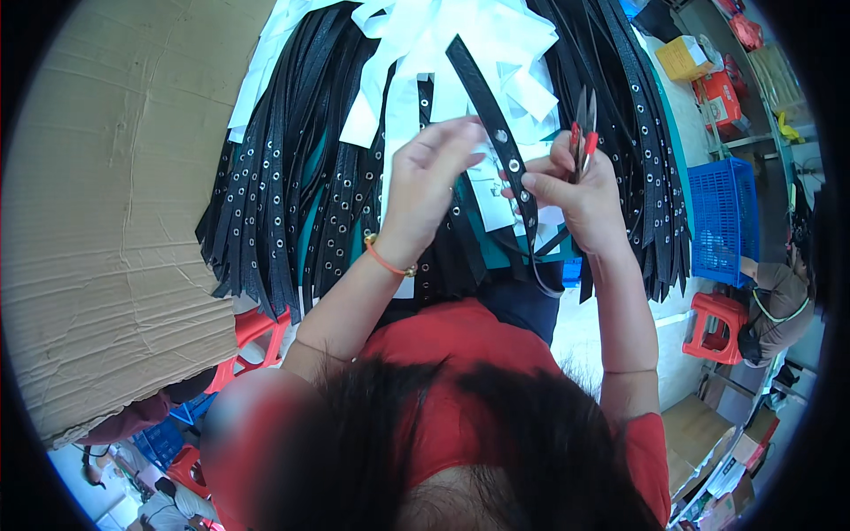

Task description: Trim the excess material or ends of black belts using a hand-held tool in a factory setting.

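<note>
My right hand [580, 195] pinches a black belt strap [505, 133] with silver eyelets between thumb and fingers. In the same hand sits a pair of small snips [584, 133], with red grips and pointed metal blades aimed away from me. The strap's pointed end angles up to the left, and its lower part curls down below my hand. My left hand [443, 164] hovers just left of the strap, its fingers apart and slightly blurred, apparently holding nothing. Beneath both hands lie bundles of similar eyeleted straps [341, 195].
White paper strips [456, 40] lie over the straps. A large cardboard sheet [115, 195] covers the left side. To the right are a blue crate [722, 221], a red stool [713, 327] and a person [784, 310]. Boxes [682, 57] stand at the far right.
</note>
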The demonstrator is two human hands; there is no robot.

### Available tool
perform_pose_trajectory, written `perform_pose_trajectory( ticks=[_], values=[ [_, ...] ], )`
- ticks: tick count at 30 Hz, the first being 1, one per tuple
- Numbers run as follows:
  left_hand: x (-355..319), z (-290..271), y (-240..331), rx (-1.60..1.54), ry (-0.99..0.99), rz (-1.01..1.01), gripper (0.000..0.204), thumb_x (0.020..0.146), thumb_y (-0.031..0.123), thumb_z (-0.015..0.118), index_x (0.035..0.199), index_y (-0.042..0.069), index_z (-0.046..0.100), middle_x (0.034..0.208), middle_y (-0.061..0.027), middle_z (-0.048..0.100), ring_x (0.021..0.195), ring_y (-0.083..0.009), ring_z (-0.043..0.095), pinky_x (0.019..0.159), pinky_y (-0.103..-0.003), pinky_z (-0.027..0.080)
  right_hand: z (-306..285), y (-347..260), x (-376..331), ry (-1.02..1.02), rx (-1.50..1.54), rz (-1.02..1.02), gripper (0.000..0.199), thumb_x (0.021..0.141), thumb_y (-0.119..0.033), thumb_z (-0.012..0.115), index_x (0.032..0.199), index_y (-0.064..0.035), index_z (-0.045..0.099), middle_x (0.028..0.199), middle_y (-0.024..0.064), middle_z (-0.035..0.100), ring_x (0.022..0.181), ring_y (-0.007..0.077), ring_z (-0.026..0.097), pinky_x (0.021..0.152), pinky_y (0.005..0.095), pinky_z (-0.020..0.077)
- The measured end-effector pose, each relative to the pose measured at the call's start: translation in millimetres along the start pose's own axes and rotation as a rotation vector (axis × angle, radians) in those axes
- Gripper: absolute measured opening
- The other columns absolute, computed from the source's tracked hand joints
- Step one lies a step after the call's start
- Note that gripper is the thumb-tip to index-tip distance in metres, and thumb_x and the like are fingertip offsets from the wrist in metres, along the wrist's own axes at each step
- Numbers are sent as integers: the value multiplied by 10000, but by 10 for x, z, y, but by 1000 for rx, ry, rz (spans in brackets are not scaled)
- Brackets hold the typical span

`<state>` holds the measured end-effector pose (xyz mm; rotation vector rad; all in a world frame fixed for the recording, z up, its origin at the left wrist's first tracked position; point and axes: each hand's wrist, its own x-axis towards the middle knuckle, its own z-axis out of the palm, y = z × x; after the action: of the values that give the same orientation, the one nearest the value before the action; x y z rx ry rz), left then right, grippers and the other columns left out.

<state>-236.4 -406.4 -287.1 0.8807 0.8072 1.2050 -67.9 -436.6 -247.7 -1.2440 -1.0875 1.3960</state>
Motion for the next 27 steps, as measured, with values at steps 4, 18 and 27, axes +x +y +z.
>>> perform_pose_trajectory(
  ticks=[4,18,27],
  values=[
    [172,75,117,69,-45,27,231,863,165,566,944,-48,601,892,-135,655,741,-161,644,697,-291,528,26,-39,79,-22,-106,-34,335,706,48,596,714,-118,306,756,164,640,726,222,664,571,263,522],
    [472,-528,749,-39,48,240,239,835,171,616,942,-42,591,854,-84,616,806,-145,606,718,-299,546,-114,-91,-474,91,-49,57,382,636,58,653,698,-129,326,664,67,579,618,135,614,582,248,488],
    [-381,399,-183,267,-450,-111,210,891,109,509,1042,-34,545,918,-92,633,860,-145,620,717,-263,497,278,-364,669,-72,152,-183,280,805,-122,646,672,-99,401,765,128,611,811,258,654,761,309,548]
  ],
)
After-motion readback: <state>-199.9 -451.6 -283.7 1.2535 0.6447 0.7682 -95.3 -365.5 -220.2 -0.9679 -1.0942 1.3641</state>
